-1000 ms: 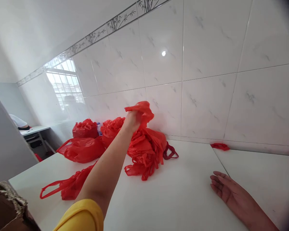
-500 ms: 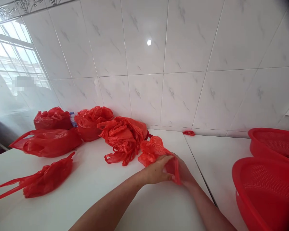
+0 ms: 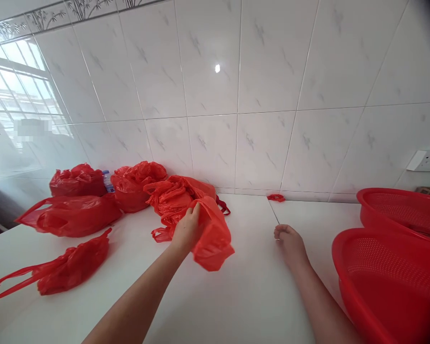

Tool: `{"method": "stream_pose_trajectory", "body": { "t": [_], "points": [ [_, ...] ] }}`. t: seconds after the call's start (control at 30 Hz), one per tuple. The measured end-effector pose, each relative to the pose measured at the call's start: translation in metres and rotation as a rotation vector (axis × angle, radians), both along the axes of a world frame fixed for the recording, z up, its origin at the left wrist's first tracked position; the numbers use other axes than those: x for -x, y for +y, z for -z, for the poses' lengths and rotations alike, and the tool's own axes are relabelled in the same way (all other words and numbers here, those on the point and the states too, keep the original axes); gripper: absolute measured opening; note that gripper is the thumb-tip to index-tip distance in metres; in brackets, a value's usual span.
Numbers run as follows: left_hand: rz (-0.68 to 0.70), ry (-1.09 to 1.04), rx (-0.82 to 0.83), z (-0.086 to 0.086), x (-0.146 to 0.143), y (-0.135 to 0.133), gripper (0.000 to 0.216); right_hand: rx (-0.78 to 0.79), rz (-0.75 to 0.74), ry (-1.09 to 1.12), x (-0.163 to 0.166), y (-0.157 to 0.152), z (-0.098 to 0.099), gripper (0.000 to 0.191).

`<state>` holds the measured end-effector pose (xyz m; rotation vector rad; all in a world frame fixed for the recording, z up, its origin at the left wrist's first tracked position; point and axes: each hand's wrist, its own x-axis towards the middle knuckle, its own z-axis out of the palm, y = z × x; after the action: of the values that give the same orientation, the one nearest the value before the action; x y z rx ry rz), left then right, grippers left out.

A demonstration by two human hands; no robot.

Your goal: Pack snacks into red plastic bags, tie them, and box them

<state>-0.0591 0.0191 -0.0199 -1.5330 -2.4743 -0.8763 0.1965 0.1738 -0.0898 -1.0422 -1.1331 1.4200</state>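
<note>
My left hand (image 3: 187,228) is closed on a red plastic bag (image 3: 212,236) and holds it a little above the white counter (image 3: 236,296), right beside a heap of crumpled red bags (image 3: 175,196). My right hand (image 3: 289,242) rests on the counter to the right, fingers curled into a loose fist with nothing visible in them. It lies apart from the held bag, between it and the red baskets.
More red bags lie at the left: one flat at the front (image 3: 57,272), one behind it (image 3: 71,217), two filled ones (image 3: 78,180) by the tiled wall. Two red mesh baskets (image 3: 390,282) stand at the right. A small red scrap (image 3: 275,197) lies by the wall.
My left hand pulled a bag from the heap toward me, both hands met on it, and now the right hand has let go and rests on the counter. The view swung right.
</note>
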Motion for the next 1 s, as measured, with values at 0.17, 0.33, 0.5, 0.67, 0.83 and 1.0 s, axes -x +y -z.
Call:
{"method": "stream_pose_trajectory", "body": {
  "t": [0.17, 0.33, 0.5, 0.67, 0.83, 1.0],
  "points": [
    [0.081, 0.044, 0.017, 0.000, -0.009, -0.006, 0.037, -0.179, 0.017, -0.139, 0.019, -0.033, -0.040, 0.020],
    [0.127, 0.292, -0.024, -0.006, -0.015, -0.024, 0.025, -0.457, -0.119, -0.209, 0.039, -0.103, -0.098, 0.021],
    [0.089, 0.573, -0.171, -0.014, -0.004, -0.054, 0.028, -0.640, -0.493, -0.273, 0.043, -0.172, -0.120, 0.017],
    [-0.028, 0.397, -0.001, -0.013, 0.019, -0.062, 0.065, -0.838, -0.815, -0.499, 0.064, -0.206, -0.097, 0.024],
    [0.002, 0.072, 0.123, -0.015, 0.025, -0.065, 0.026, -0.881, -0.699, -1.040, 0.073, -0.172, -0.070, 0.038],
    [0.228, -0.379, -0.059, -0.023, -0.003, -0.071, 0.009, -0.688, -0.421, -1.342, 0.057, -0.131, -0.065, 0.037]
  ]
}}
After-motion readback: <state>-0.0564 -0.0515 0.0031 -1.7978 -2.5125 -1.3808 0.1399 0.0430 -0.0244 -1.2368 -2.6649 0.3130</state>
